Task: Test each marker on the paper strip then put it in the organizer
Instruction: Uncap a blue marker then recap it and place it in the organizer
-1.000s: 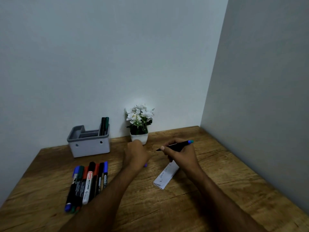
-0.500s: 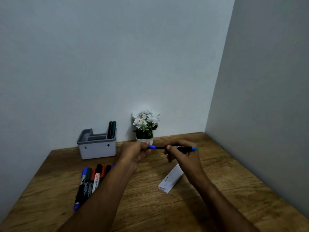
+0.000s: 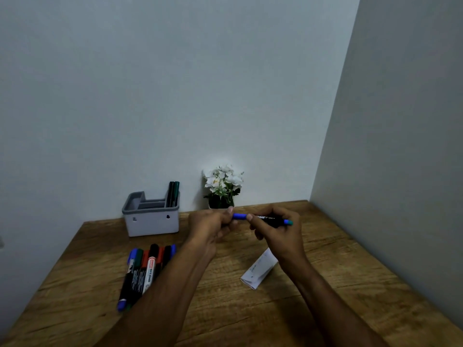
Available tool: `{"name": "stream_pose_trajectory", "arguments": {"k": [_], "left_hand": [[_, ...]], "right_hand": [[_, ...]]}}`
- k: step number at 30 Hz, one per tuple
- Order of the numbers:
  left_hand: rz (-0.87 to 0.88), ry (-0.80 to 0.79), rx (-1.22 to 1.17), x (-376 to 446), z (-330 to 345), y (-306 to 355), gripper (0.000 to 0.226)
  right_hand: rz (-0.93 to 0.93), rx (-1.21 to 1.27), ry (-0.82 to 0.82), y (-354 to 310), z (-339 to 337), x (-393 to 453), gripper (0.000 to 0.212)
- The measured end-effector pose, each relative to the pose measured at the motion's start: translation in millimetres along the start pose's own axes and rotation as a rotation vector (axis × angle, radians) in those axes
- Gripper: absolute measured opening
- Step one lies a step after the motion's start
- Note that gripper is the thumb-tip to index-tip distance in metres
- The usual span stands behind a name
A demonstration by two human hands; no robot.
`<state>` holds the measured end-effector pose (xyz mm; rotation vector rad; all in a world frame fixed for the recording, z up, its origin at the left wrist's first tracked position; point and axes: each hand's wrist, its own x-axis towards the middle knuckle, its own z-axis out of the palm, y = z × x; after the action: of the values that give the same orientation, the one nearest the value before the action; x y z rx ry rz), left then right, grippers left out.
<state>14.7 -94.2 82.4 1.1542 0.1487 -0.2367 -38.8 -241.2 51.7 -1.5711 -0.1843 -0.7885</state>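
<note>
Now, change: a second ago we held the blue marker [image 3: 265, 218] uncapped in the right hand [image 3: 280, 234] over the paper strip [image 3: 259, 270]; now the cap [image 3: 239, 216] is pushed back on
left hand [image 3: 210, 225]: pinches the cap end
right hand: wrapped round the barrel
meaning: we judge this one tested, organizer [image 3: 151, 216] next
markers left [image 3: 142, 271]: glossy plastic barrels, bunched on the grained wood table [image 3: 325, 296]
organizer: matte grey box, two dark markers upright in its right slot
strip: folded white paper, faint scribbles

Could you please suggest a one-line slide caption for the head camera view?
Both hands hold a blue marker level above the desk, left hand at its cap, right hand on the barrel.
</note>
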Motion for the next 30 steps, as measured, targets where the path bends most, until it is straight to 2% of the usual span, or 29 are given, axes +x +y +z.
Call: {"name": "stream_pose_trajectory", "arguments": {"k": [3,8,13,18,22,27,30], "left_hand": [[0.055,0.034,0.006,0,2,1,0.018],[0.146,0.053,-0.056,-1,-4,13,0.008],[0.108,-0.001,-0.218,0,-21,16,0.03],[0.17,0.078,-0.232,7,-52,34,0.028],[0.366,0.201,-0.049,16,-75,63,0.03],[0.661,0.318,0.3,32,-99,96,0.029],[0.738,0.359,0.421,47,-102,107,0.029]], "right_hand": [[-0.041,0.073,-0.002,0,7,1,0.012],[-0.031,0.142,-0.028,-1,25,7,0.009],[0.04,0.173,-0.091,4,59,10,0.009],[0.163,0.127,-0.186,19,77,10,0.022],[0.198,0.086,-0.196,30,87,9,0.025],[0.138,-0.163,-0.239,42,106,12,0.023],[0.108,-0.234,-0.236,46,115,11,0.018]]}}
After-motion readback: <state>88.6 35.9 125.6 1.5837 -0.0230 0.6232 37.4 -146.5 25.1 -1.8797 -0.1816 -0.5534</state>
